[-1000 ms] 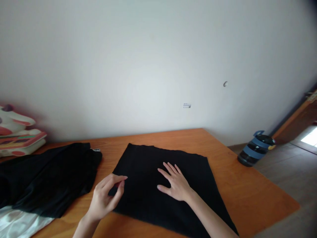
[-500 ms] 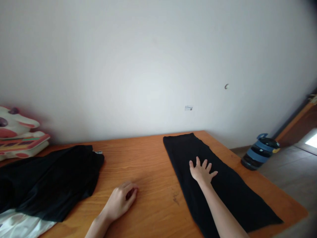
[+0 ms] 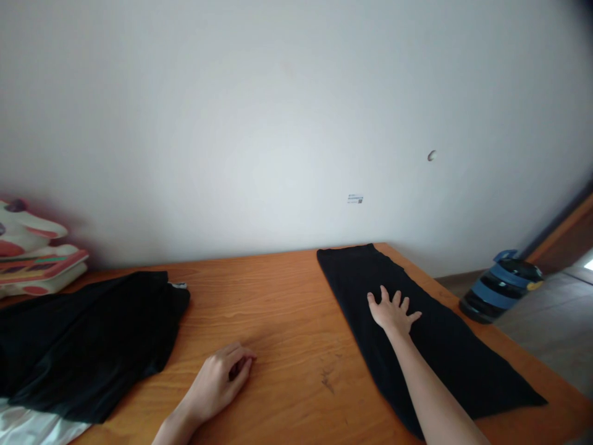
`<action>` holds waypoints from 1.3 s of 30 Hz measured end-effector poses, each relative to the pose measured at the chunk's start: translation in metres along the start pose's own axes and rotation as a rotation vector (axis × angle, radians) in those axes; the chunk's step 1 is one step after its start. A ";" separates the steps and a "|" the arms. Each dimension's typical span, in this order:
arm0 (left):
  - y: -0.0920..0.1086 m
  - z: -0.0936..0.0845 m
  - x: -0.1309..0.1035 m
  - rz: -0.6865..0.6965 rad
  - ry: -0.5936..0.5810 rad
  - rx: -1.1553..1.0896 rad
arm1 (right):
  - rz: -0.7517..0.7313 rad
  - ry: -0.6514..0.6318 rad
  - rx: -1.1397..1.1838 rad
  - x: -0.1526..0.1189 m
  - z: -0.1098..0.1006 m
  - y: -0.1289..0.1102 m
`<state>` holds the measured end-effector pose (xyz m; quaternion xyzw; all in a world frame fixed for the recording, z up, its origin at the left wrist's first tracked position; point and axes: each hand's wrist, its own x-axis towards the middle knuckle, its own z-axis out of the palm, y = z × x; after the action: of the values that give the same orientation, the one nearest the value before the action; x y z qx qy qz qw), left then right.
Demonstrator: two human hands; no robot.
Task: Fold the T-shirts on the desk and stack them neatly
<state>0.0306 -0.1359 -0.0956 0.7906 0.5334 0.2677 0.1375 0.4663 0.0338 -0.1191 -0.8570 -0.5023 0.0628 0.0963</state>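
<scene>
A black folded garment lies flat as a long strip along the right side of the wooden table. Pressed on its upper half is my right hand, open, palm down with fingers spread. My left hand rests on the bare tabletop left of the strip, its fingers loosely curled towards the thumb and nothing visible in them. Further left, a second black garment lies loosely spread, overlapping a white cloth at the lower left edge. My left hand does not touch either of those.
On the right edge of the table stands a dark bottle with blue bands. A white and red cow-shaped toy keyboard sits at the far left by the wall. The wall borders the table's back edge.
The black folded garment has slid slightly right across the table under my right hand. My left hand keeps nearly the same place and curl. The view has shifted a little.
</scene>
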 end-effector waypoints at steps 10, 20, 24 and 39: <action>0.003 0.000 -0.002 -0.018 -0.015 -0.012 | 0.061 -0.037 -0.055 0.005 -0.003 -0.002; -0.006 0.004 -0.007 -0.030 0.059 -0.040 | 0.048 0.040 0.089 0.014 -0.001 0.031; -0.001 0.001 -0.007 -0.027 0.067 -0.038 | -0.053 0.127 0.129 0.024 0.007 0.048; -0.006 0.004 -0.009 -0.215 0.321 -0.382 | -0.999 0.346 0.443 -0.118 0.044 -0.103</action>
<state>0.0257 -0.1413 -0.1044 0.6365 0.5691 0.4691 0.2256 0.3122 -0.0157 -0.1368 -0.4730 -0.7980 -0.0278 0.3723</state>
